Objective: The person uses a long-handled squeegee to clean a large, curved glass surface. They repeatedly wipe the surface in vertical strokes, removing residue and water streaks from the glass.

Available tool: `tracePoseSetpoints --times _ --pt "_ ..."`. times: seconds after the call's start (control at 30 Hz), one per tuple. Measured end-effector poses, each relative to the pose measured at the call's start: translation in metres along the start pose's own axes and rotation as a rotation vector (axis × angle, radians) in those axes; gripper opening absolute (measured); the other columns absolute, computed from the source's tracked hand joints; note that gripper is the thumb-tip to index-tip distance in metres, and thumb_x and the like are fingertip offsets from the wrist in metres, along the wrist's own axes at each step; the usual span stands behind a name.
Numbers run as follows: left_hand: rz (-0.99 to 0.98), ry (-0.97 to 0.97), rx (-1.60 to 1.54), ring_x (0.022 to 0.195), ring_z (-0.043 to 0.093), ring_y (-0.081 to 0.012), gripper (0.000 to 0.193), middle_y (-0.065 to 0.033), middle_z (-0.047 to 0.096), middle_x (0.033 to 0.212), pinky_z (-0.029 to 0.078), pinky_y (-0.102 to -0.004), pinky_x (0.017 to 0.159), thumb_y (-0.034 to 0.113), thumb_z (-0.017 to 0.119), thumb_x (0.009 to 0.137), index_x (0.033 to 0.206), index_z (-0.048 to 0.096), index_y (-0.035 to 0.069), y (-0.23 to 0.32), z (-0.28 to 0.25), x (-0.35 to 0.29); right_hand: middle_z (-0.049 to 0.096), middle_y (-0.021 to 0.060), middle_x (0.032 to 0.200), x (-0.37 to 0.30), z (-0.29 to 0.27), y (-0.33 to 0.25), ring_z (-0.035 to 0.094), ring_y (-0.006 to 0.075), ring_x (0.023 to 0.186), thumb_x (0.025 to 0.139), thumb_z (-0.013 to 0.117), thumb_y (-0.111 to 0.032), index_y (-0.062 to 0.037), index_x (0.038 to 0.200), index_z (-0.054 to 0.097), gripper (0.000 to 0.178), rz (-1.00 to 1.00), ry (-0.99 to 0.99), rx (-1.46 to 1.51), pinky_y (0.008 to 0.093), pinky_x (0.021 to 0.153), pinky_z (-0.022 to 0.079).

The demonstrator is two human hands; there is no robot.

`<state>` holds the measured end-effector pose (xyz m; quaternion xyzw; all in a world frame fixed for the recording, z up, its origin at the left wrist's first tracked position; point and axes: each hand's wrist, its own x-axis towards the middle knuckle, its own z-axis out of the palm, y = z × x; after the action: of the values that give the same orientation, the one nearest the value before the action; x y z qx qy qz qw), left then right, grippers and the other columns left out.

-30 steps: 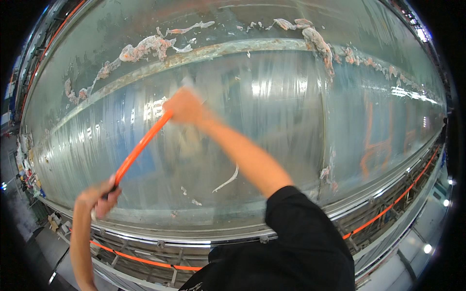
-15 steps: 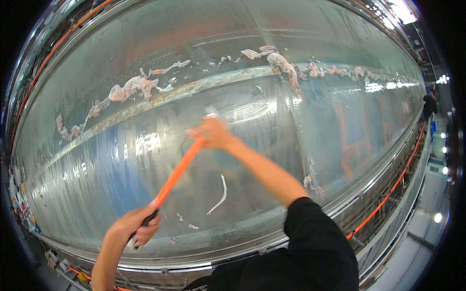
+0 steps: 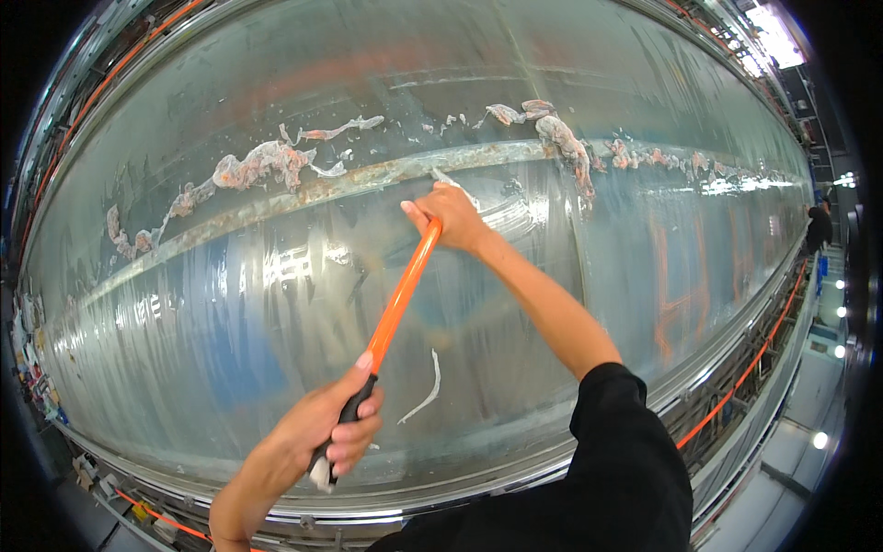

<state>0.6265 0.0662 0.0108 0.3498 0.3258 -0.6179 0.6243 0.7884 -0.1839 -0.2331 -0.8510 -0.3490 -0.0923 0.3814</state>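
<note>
Both my hands are closed on an orange-handled scraper (image 3: 402,299), held at a slant over a wide, wet, glossy sheet (image 3: 515,359). My left hand (image 3: 324,421) wraps the black grip at the near end, where a pale bit sticks out below the fist. My right hand (image 3: 455,219) grips the far end by the head. A pale blade-like edge shows past its fingers, just short of a whitish band across the sheet (image 3: 368,179); the rest of the head is hidden. A thin white strip of residue (image 3: 434,388) lies right of the handle.
Pinkish-white clumps of residue (image 3: 262,166) lie beyond the band on the left, with another clump (image 3: 566,147) and smaller bits to the right. A metal rail (image 3: 589,442) edges the near side. An orange hose or cable (image 3: 750,354) runs outside it. A person in dark clothing (image 3: 818,225) stands far right.
Both hands and the scraper have moved right, and the right hand has also gone farther away from me. The view has shifted slightly. Both hands keep their hold.
</note>
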Motion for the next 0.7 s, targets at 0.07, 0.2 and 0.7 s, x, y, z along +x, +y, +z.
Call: tracePoseSetpoints --times 0.07,0.2,0.7 --pt "-0.050 -0.027 -0.085 0.034 0.031 -0.0093 0.056 0.0057 0.029 0.047 0.035 -0.0291 0.033 0.063 0.037 0.102 0.075 0.039 0.014 -0.005 0.003 -0.016 0.043 0.0083 0.048 -0.015 0.014 -0.016 0.037 0.0313 0.044 0.094 0.063 -0.020 -0.0112 0.051 0.040 0.049 -0.004 0.082 0.088 0.0411 0.053 0.030" --pt "-0.045 -0.021 -0.243 0.031 0.032 -0.0090 0.056 0.0066 0.031 0.047 0.035 -0.0291 0.031 0.061 0.036 0.103 0.075 0.041 0.013 -0.030 -0.003 -0.029 0.042 0.0095 0.047 -0.015 0.047 -0.037 0.037 0.0315 0.045 0.094 0.063 -0.022 -0.0112 0.051 0.042 0.049 -0.023 0.117 0.069 0.0424 0.053 0.030" --pt "-0.019 0.094 -0.226 0.037 0.029 -0.0076 0.043 0.0063 0.032 0.049 0.024 -0.0230 0.034 0.052 0.051 0.102 0.079 0.045 0.016 -0.282 0.031 -0.035 0.053 0.0114 0.055 -0.220 0.022 -0.220 0.049 0.0343 0.056 0.099 0.056 -0.029 -0.0104 0.057 0.047 0.047 0.082 -0.195 0.104 0.0430 0.065 0.038"
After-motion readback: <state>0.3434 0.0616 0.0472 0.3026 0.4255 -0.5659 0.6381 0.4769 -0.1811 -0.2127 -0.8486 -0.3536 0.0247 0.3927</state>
